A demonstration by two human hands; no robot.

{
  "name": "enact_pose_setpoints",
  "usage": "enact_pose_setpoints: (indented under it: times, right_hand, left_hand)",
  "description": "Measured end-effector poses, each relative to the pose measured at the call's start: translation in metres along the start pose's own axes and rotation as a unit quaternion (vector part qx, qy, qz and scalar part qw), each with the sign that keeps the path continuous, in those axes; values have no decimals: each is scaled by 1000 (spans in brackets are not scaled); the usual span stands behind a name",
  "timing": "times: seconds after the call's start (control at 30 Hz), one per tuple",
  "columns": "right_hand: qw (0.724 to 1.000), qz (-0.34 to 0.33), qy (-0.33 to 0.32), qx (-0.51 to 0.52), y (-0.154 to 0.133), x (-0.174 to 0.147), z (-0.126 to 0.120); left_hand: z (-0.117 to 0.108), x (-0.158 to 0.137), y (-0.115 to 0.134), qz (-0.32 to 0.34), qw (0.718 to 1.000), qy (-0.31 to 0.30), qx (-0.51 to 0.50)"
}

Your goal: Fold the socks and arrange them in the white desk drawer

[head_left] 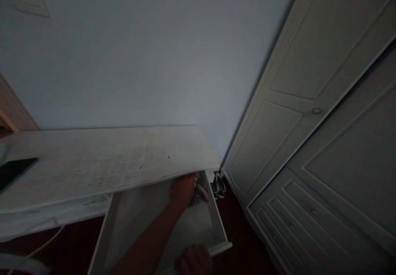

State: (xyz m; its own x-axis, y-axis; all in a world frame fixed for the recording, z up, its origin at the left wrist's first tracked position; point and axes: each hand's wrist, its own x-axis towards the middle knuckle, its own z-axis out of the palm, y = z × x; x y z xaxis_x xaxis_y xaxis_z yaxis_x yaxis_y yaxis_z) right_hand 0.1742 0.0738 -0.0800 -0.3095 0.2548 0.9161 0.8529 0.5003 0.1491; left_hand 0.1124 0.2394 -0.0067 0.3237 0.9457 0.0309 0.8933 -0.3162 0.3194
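Note:
A white drawer [221, 221] is pulled out from under the white desk top [173, 151]. My left hand [185, 189] reaches deep into its back right corner, closed around a crumpled, patterned greyish cloth [195, 198]. Part of the cloth lies under the hand, and the fingertips are hard to see in the dim light. At the drawer's front, my right hand [194, 259] has its fingers curled over the front panel [220, 248].
A dark flat device [15, 171] lies on the desk's left end. Black and white shoes [218, 186] stand on the dark red floor between desk and wardrobe. The tall white wardrobe [287, 130] rises at the right. A pale cable [40, 248] hangs at lower left.

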Motion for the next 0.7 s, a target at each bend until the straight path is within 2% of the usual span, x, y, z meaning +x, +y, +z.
enact_pose_setpoints:
  times: [0.1, 0.23, 0.5, 0.7]
  right_hand:
    - [1000, 1, -1, 7, 0, 7, -2]
    - [1000, -4, -16, 12, -1, 6, -6]
    - [986, 46, -148, 53, -6, 9, -28]
    - [987, 59, -138, 50, -8, 18, -32]
  left_hand:
    - [-3, 12, -8, -10, 1000, 24, -4]
    - [-2, 2, -9, -5, 1000, 10, -8]
    - [1, -46, -9, 7, 999, -35, -29]
    - [-5, -92, -21, 27, 993, -109, -47]
